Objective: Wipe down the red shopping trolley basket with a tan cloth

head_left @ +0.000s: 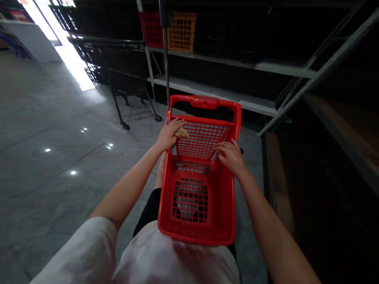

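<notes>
A red plastic shopping basket (197,239) with a grid floor stands in front of my body, a bit tilted, with a tall looped handle at its far end. Its slanted grid panel (204,136) sits below that handle. At the basket's upper left edge, my left hand (171,132) presses a crumpled beige cloth (182,133) under its fingers. My right hand (230,154) reaches over the right edge, fingers loosely bent and thumb apart, close to the panel's right side. Whether those fingertips touch the panel is unclear. Nothing lies inside the basket.
Behind the basket, a white metal shelf rack (213,88) holds a dark red crate (151,29) and a yellow crate (181,32). A dark shopping cart (118,67) stands at the left on grey tiles. Wooden boards (278,173) run along the right. A thin metal pole (166,67) rises beyond the handle.
</notes>
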`<state>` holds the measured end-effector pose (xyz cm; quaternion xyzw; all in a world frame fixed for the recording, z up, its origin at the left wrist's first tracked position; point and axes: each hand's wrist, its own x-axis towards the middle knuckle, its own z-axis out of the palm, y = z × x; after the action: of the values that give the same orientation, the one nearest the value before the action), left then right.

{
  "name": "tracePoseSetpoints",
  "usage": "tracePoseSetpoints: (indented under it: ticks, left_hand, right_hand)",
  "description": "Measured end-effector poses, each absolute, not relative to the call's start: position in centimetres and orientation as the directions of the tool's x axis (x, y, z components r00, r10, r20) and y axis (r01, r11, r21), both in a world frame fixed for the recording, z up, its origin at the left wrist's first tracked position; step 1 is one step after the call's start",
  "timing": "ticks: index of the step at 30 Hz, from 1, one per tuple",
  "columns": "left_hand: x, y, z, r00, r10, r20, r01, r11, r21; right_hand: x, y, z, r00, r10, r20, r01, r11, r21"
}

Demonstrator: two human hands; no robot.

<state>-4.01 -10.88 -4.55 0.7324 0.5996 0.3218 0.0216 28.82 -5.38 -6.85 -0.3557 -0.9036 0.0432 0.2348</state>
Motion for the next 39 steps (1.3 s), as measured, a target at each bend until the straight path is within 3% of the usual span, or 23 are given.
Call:
tracePoseSetpoints:
  ticks: [7,11,15,21,25,30,35,39]
  left_hand:
    - [0.3,-23.7,-7.2,0.106,0.914,0.391,0.675,-0.355,0.646]
    - [1.3,-27.4,-7.5,0.149,0.92,0.364,0.684,-0.361,0.633]
    - [-0.2,-25.1,-6.9,0.246,0.924,0.293,0.696,-0.379,0.609]
    - [-2.0,-18.0,-6.1,0.161,0.929,0.333,0.681,-0.348,0.644]
    - [-1.2,-16.8,-6.3,0.104,0.928,0.357,0.672,-0.33,0.663]
    - [0.9,-22.2,-7.0,0.088,0.917,0.389,0.605,-0.359,0.711]
    - [3.5,-31.0,-7.5,0.092,0.934,0.346,0.546,-0.338,0.767]
    - [4.2,-31.9,-8.1,0.142,0.951,0.273,0.594,-0.302,0.746]
  right_hand:
    - [28.6,-5.3,-6.2,-0.654,0.689,0.312,0.676,0.717,-0.168]
    - [27.6,-5.2,-5.4,-0.668,0.703,0.244,0.695,0.707,-0.134]
    - [26.0,-8.9,-4.8,-0.727,0.674,0.133,0.656,0.738,-0.155]
    - [23.9,-18.1,-6.2,-0.873,0.458,-0.168,0.486,0.782,-0.391]
    - [24.7,-18.5,-7.3,-0.848,0.489,-0.203,0.524,0.719,-0.457]
    - [26.2,-14.5,-9.6,-0.635,0.698,-0.331,0.772,0.589,-0.239]
    - [26.7,-11.5,-12.1,-0.647,0.648,-0.401,0.751,0.631,-0.193]
    - [25.5,-8.8,-11.8,-0.634,0.649,-0.42,0.759,0.627,-0.176]
